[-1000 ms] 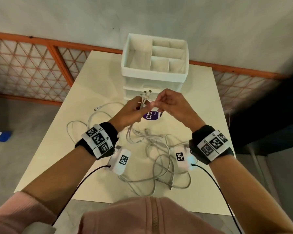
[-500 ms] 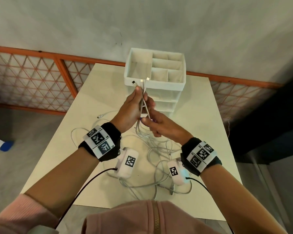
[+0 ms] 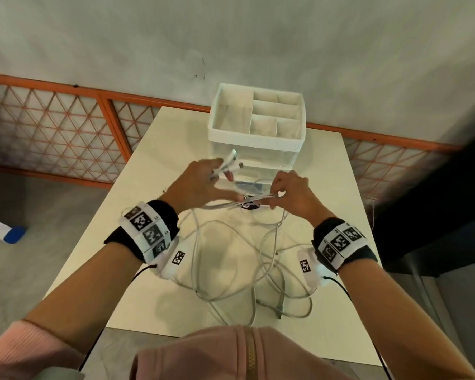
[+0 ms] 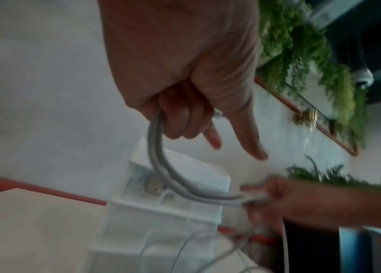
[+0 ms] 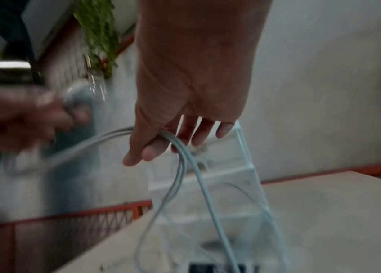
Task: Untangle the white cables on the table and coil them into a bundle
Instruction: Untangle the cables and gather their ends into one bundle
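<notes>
Several white cables [image 3: 239, 270] lie tangled on the cream table [image 3: 154, 165]. My left hand [image 3: 211, 174] grips a few of them near their ends, and the connectors [image 3: 232, 163] stick out past its fingers. A short stretch of cable [image 3: 231, 205] runs from it to my right hand [image 3: 279, 194], which pinches the strands between thumb and fingers. In the left wrist view the cables [image 4: 161, 166] curve from my left hand [image 4: 180, 118] toward my right hand [image 4: 275, 199]. In the right wrist view the cables [image 5: 180, 147] drop from my right hand [image 5: 161, 146] to the table.
A white compartment organizer [image 3: 258, 144] on clear drawers stands at the table's far end, just beyond my hands. A round dark-labelled object [image 3: 248, 206] lies under the held cables. An orange lattice railing [image 3: 52, 133] runs behind the table. A blue-and-white item [image 3: 8, 234] lies on the floor left.
My right hand has slid to the right along the cables, away from my left hand. The strands now stretch between both hands. My left hand has tilted, so the connectors point right.
</notes>
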The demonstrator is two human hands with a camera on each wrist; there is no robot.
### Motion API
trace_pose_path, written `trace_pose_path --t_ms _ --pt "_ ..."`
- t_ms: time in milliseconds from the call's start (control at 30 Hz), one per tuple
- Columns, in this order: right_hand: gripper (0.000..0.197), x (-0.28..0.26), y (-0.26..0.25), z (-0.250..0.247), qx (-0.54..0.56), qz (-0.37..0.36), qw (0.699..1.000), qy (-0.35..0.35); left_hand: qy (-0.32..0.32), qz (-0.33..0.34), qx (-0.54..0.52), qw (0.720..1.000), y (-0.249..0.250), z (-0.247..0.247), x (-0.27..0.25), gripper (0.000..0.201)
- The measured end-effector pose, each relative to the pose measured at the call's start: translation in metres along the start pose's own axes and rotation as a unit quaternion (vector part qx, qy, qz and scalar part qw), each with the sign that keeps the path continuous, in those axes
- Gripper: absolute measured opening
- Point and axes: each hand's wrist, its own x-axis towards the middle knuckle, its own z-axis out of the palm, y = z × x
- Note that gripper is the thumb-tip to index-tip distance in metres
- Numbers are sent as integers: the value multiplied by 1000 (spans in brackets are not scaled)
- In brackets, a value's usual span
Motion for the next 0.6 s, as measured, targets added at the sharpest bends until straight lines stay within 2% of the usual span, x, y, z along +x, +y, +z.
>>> trace_pose_path --t_ms 67,133,200,333,467,600 --pt "34 2 -20 -12 11 -56 998 -21 -47 -1 75 996 -7 15 -2 39" --pt "39 3 -35 -20 37 -77 996 -33 -47 -5 111 993 -12 25 2 33" --pt "43 4 -35 -25 101 -56 993 -39 3 -3 89 996 -16 23 7 34" --pt "31 6 -15 -27 164 -16 983 -85 90 59 60 992 1 3 13 28" --pt "27 5 16 -21 138 23 982 -125 197 79 30 977 11 -9 15 26" --pt "31 0 48 -14 85 74 986 -126 275 49 -6 960 -1 -22 19 31"
